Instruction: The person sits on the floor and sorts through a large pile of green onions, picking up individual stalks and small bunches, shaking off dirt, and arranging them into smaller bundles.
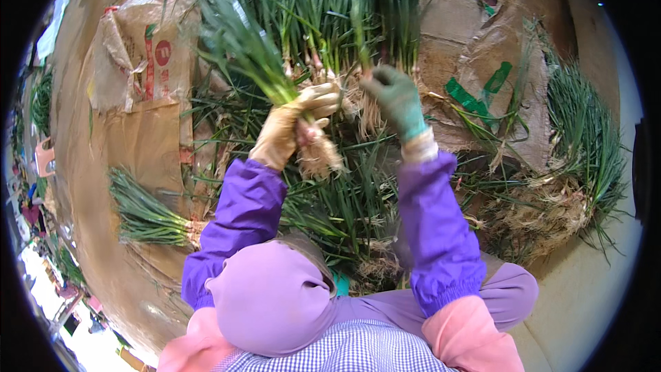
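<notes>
My left hand (289, 124), in a tan glove, is closed around a bunch of green onions (258, 64). The bunch's leaves point up and to the left, and its pale, reddish root ends hang below my palm. My right hand (395, 98), in a green glove, has its thumb and fingers at the base of an upright green onion stalk (359, 26); this hand is slightly blurred. Behind both hands a wide row of green onions (310, 15) lies with the roots towards me. Loose green onions (330, 212) lie below and between my forearms.
A smaller green onion bundle (152, 214) lies at left on the brown floor covering. A large rooted heap (547, 212) spreads at right. Printed woven sacks (170, 62) lie at upper left, and another sack (449, 57) with green tape at upper right. A pink stool (44, 157) stands far left.
</notes>
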Action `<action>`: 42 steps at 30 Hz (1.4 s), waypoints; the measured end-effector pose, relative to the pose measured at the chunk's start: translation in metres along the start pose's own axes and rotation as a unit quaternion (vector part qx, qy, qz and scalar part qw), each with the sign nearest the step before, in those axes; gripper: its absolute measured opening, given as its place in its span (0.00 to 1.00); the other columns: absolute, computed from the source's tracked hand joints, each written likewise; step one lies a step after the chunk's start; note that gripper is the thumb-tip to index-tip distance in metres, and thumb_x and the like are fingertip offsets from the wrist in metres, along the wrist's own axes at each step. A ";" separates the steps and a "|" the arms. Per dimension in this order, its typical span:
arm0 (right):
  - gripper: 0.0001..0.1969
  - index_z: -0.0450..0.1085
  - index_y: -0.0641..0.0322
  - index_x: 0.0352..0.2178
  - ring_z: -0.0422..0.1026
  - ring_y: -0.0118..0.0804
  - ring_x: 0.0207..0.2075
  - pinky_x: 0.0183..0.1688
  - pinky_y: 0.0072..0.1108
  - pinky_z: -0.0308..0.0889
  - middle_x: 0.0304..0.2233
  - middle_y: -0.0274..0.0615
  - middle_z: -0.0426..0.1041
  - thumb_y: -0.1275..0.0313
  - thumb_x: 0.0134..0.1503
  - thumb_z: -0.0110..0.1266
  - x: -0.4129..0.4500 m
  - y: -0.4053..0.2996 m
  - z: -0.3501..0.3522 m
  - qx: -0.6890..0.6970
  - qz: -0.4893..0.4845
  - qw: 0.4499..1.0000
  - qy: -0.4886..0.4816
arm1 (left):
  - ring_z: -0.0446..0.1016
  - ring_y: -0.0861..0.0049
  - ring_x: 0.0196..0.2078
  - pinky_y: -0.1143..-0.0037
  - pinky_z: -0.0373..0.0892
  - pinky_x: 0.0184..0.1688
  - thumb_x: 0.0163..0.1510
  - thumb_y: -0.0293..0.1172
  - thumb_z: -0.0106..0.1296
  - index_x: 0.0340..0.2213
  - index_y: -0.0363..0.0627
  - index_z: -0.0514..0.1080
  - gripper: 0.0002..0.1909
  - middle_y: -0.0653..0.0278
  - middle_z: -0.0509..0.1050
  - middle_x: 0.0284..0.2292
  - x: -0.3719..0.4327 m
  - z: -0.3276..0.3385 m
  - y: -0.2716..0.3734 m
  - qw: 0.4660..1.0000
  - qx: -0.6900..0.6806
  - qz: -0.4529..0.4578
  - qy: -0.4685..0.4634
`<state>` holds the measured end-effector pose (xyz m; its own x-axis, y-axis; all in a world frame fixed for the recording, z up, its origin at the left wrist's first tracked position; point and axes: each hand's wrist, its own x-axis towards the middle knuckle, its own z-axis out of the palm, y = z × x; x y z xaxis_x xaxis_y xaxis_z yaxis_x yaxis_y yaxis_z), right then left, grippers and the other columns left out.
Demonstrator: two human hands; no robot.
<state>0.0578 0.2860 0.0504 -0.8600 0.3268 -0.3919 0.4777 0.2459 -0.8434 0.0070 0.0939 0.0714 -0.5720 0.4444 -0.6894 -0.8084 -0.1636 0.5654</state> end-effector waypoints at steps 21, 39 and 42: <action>0.10 0.68 0.64 0.24 0.57 0.15 0.13 0.13 0.09 0.52 0.14 0.26 0.63 0.69 0.57 0.45 -0.033 -0.027 0.073 0.449 0.127 0.883 0.049 | 0.58 0.83 0.17 0.75 0.71 0.28 0.56 0.37 0.43 0.36 0.34 0.67 0.15 0.76 0.54 0.16 -0.019 -0.040 -0.053 0.918 -0.291 -0.027 -0.268; 0.10 0.66 0.65 0.25 0.60 0.19 0.12 0.13 0.09 0.55 0.17 0.32 0.66 0.68 0.55 0.49 -0.044 0.007 0.051 0.466 0.094 0.846 0.240 | 0.54 0.89 0.10 0.84 0.53 0.12 0.57 0.41 0.40 0.43 0.31 0.64 0.22 0.77 0.54 0.10 -0.037 -0.020 -0.014 0.984 -0.042 0.017 -0.174; 0.11 0.70 0.63 0.25 0.67 0.23 0.16 0.21 0.15 0.64 0.20 0.38 0.71 0.65 0.51 0.53 -0.027 0.048 0.016 0.162 0.140 0.972 -0.096 | 0.56 0.90 0.10 0.83 0.61 0.14 0.55 0.38 0.44 0.47 0.27 0.60 0.25 0.78 0.56 0.10 -0.044 -0.043 -0.010 0.963 -0.109 0.110 -0.219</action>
<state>0.1010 0.2743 0.0148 -0.7368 0.1547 -0.6582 0.6433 -0.1394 -0.7529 0.0341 0.0379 0.0761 -0.6577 0.6994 -0.2798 -0.7117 -0.4552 0.5350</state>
